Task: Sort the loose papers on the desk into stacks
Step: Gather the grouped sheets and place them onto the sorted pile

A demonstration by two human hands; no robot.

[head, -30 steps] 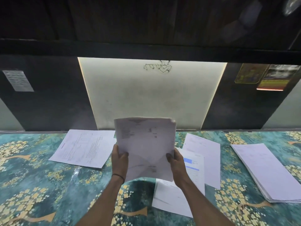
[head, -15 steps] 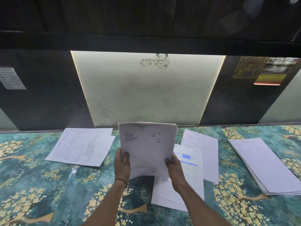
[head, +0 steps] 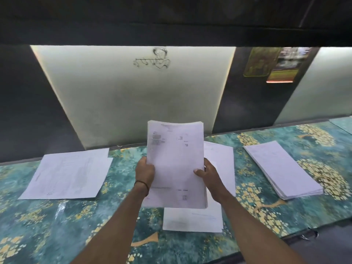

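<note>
White paper, a thick sheaf (head: 175,164) of it, is held up off the desk (head: 47,225) above its middle, printed face toward the camera, top edge slightly bowed. The left hand (head: 145,169) grips the sheaf's left edge with fingers curled round it. The right hand (head: 208,175) grips the right edge, thumb pressed across the front sheet (its other fingers are behind the paper, not visible). Both hands are clamped on the same bundle.

On the desk:
- At left, the left pile (head: 66,175): a few sheets lying flat and slightly fanned, well apart from the hands.
- Toward the right end, the right stack (head: 282,168): much thicker, with roughly square edges.
- Directly beneath and behind the held sheaf, loose sheets (head: 192,220): overlapping, not squared.

Step in hand, as judged: inspecting the top sheet to decide which stack it belongs to. Sorting looks partway done, with two piles formed and a large bundle unsorted. The print is too blurred to tell its category.

Next move calls for freeing one hand to peel off the top sheet alone while the other carries the whole bundle. That sheet then has to be laid square on the chosen pile. Risk: thin sheets cling, so two may lift together.
</note>
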